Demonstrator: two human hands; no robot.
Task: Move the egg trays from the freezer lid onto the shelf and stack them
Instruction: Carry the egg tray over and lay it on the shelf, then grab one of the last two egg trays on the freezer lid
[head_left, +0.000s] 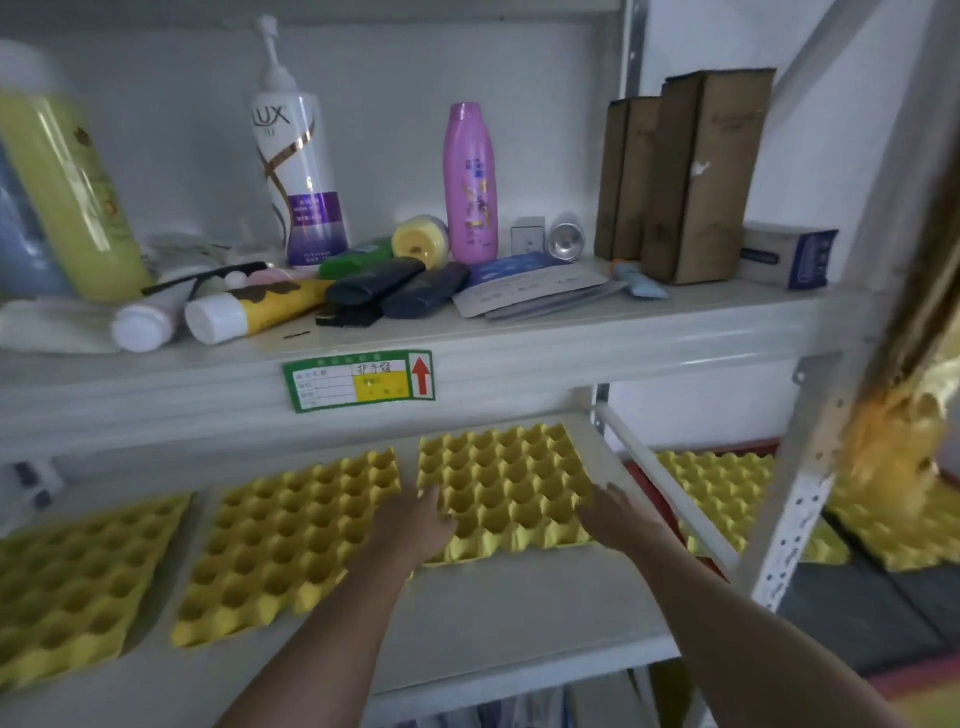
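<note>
Touching egg tray (506, 483) sides: left hand (415, 519), right hand (618, 514), fingers straight.

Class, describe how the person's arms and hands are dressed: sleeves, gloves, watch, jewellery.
The left hand and right hand are bare, without gloves. Both arms are uncovered as far as the picture shows: no sleeve, watch or bracelet in view. Motion blur hides whether any ring is worn.

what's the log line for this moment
left hand on egg tray left edge | right hand at right edge | egg tray on lower shelf
</note>
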